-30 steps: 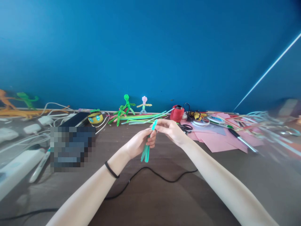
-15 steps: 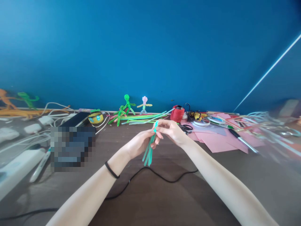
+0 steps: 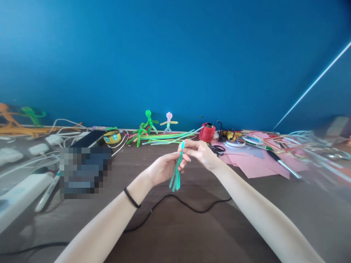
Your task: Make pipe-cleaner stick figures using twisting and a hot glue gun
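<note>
A bundle of teal pipe cleaners [image 3: 175, 177] is held in the air above the middle of the table, its loose ends hanging down. My left hand [image 3: 165, 166] pinches the bundle just below its top, thumb on the near side. At the upper end my right hand [image 3: 199, 153] closes its thumb and forefinger on the bright teal tip. Fingers partly hide the upper part of the bundle, so its exact shape there is unclear.
Behind my hands lie loose green pipe cleaners [image 3: 164, 138], with a green figure [image 3: 148, 118] and a pink-headed figure [image 3: 169, 118] by the wall. Black scissors [image 3: 218, 149] and pink paper [image 3: 255, 168] are right. A black cable [image 3: 170, 196] crosses nearer; a power strip [image 3: 24, 197] is left.
The hanging ends of the pipe cleaners have swung slightly right and closer together. Both hands keep their grip in nearly the same place.
</note>
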`<state>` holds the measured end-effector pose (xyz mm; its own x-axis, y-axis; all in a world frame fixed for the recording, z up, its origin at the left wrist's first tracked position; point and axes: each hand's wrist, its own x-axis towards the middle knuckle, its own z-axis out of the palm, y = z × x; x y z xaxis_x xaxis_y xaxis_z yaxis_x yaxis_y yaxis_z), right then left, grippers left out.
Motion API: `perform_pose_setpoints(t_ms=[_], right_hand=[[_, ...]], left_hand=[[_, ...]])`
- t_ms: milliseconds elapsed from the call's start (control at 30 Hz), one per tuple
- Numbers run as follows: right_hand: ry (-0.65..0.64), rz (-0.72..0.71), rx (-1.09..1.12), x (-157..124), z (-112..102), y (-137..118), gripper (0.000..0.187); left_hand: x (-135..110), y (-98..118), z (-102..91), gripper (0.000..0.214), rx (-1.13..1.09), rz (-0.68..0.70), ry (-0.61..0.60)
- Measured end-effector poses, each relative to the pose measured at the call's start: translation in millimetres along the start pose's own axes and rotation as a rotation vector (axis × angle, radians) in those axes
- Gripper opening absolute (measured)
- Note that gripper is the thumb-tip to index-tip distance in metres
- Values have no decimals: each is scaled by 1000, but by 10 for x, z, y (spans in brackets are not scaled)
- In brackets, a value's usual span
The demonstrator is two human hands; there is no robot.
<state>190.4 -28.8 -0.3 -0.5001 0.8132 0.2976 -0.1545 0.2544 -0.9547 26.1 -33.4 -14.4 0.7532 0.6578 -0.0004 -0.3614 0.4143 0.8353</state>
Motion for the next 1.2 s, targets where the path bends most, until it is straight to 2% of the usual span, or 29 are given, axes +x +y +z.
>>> perform_pose_setpoints(t_ms=[400,533,633,733,900,967,1100,1200], right_hand=[[2,11,-7,8,11,6,19],[57,32,-135,37,-9,59,19],[123,116,-299,61,-38,157,21],[164,195,-390,70,-73,275,25],[223,145,-497,87,-140,444,20],[286,126,-514,140,-171,515,18],[406,97,-610,405,-239,634,17],[443,25,-821,693,-277,685,19]], left_hand=[[2,-9,-25,17,-82,-72,70],[17,-42,-75,16,-112,-61,184],[28,-97,-197,16,-144,-69,323],[35,-153,-344,14,-234,-19,429],[45,-186,-446,14,-344,1,414],[52,-188,-456,14,-359,0,396],[67,-201,-494,15,-379,10,381],[74,-209,-520,15,-397,8,363]])
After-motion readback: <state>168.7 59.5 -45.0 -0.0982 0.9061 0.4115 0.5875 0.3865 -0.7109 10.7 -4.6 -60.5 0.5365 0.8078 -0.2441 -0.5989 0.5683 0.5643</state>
